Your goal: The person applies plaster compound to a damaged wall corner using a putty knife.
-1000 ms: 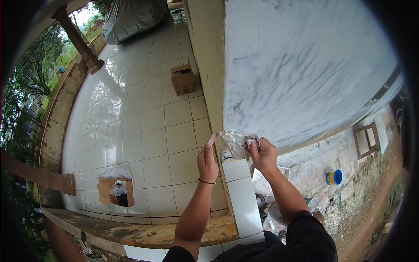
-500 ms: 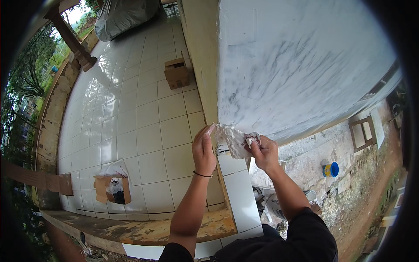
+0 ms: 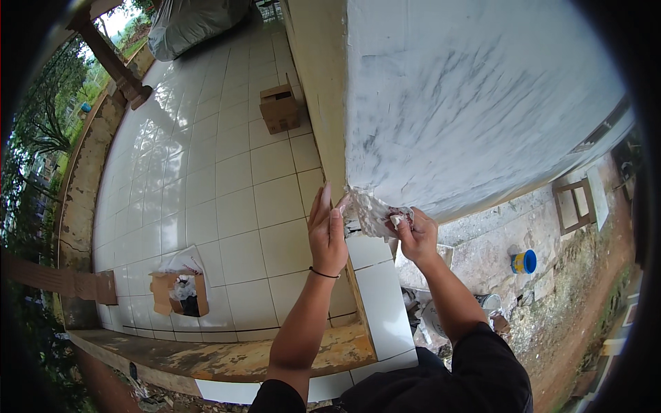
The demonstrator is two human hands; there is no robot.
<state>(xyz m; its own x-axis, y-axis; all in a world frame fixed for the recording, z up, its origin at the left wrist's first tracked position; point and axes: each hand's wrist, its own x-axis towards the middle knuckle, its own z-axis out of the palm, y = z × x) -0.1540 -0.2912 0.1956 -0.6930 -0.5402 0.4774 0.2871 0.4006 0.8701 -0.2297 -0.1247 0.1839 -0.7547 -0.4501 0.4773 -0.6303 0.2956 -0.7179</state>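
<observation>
My right hand [image 3: 417, 237] is closed on a flat scraper [image 3: 375, 215] thickly smeared with white putty. The scraper's far edge meets the low end of the wall corner, where the whitish, grey-streaked wall [image 3: 468, 103] joins a narrow cream face [image 3: 320, 82]. My left hand [image 3: 328, 237], a dark band on its wrist, is upright beside that corner. Its fingers are stretched out and hold nothing, with a fingertip close to the scraper's left edge. Whether it touches the putty I cannot tell.
White tiles top a ledge [image 3: 380, 292] below my hands. On the tiled floor [image 3: 220, 186] at left stand two cardboard boxes [image 3: 279, 113], the nearer box [image 3: 162, 292] holding plastic. To the right are a blue-rimmed bucket [image 3: 523, 261], a wooden frame [image 3: 575, 206] and a white pail [image 3: 432, 318].
My left hand has shifted slightly right and its fingers have spread apart. The scraper in my right hand has tilted and moved a little upward at the corner.
</observation>
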